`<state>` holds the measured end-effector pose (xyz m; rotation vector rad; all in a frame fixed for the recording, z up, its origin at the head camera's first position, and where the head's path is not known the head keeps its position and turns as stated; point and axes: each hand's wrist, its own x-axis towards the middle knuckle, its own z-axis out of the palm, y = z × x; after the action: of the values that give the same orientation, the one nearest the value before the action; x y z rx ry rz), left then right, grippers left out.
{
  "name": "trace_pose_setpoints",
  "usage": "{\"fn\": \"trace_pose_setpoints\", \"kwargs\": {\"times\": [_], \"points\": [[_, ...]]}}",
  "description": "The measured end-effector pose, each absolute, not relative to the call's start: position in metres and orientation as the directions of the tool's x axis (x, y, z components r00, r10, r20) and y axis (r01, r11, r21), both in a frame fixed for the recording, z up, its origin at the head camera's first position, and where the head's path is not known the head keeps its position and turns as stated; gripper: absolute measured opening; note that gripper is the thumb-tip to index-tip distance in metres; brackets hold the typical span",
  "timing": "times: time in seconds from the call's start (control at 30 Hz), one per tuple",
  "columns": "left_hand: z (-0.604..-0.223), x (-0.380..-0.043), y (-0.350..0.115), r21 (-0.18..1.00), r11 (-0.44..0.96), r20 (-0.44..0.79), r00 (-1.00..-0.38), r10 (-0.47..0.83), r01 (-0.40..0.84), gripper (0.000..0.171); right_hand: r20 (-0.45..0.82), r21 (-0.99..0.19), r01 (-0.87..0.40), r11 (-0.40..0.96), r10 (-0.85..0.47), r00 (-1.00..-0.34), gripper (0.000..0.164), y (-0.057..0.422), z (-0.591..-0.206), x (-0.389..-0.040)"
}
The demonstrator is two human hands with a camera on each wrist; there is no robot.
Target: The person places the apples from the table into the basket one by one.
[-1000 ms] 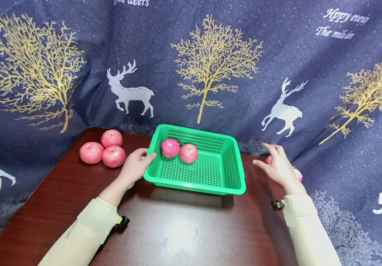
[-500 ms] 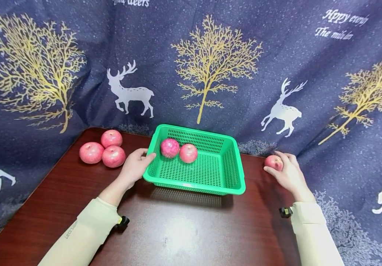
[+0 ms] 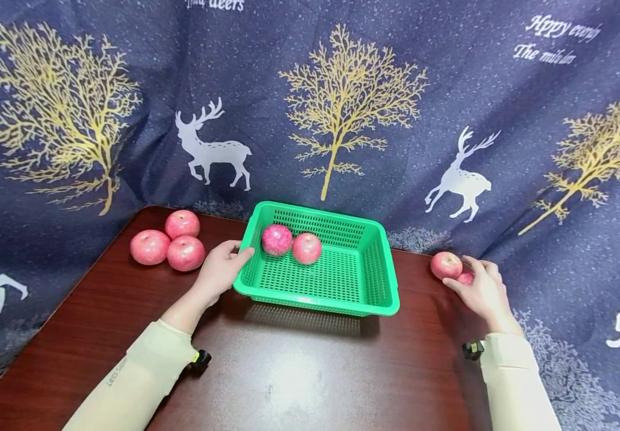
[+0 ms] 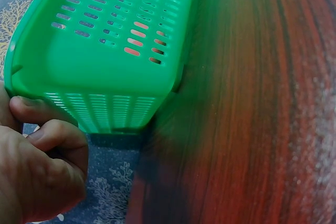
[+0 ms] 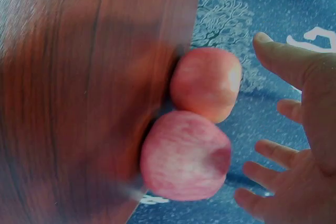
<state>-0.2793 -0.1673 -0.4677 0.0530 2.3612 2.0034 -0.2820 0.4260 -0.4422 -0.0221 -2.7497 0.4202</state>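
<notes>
My left hand (image 3: pixel 223 269) pinches the left rim of a green plastic basket (image 3: pixel 310 305), thumb inside. In the left wrist view its curled fingers (image 4: pixel 58 135) sit at the basket's corner. Inside the basket lie a darker pink round fruit (image 3: pixel 277 240) and a red apple (image 3: pixel 307 248), side by side. At the table's right edge, my right hand (image 3: pixel 486 294) is beside an apple (image 3: pixel 446 265) and a second one (image 3: pixel 466 279) partly hidden behind the thumb. The right wrist view shows both apples (image 5: pixel 186 156) touching, with the hand's spread fingers (image 5: pixel 268 174) apart from them.
Three apples (image 3: pixel 182 253) stand grouped on the dark wooden table (image 3: pixel 288 371), left of the basket. A blue cloth (image 3: pixel 374 149) with trees and deer hangs behind the table and down its right side.
The right hand first moved right onto the front apple, then drew back rightward, uncovering it and part of the second apple. The left hand and basket have stayed in place.
</notes>
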Motion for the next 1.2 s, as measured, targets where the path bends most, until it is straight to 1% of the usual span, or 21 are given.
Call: {"fn": "trace_pose_setpoints", "kwargs": {"times": [0.33, 0.67, 1.2], "points": [[-0.466, -0.280, -0.166, 0.985, 0.175, -0.018, -0.998, 0.052, -0.009, 0.044, 0.309, -0.314, 0.037, 0.949, 0.139, -0.941, 0.083, 0.442, -0.448, -0.277], [-0.466, -0.279, -0.166, 0.982, 0.190, -0.024, -0.999, 0.045, -0.015, 0.049, 0.288, -0.328, 0.066, 0.942, 0.167, -0.943, 0.088, 0.444, -0.450, -0.273], [-0.465, -0.277, -0.166, 0.986, 0.164, -0.022, -0.999, 0.050, -0.014, 0.047, 0.199, -0.408, 0.192, 0.893, 0.292, -0.935, 0.099, 0.446, -0.447, -0.264]]}}
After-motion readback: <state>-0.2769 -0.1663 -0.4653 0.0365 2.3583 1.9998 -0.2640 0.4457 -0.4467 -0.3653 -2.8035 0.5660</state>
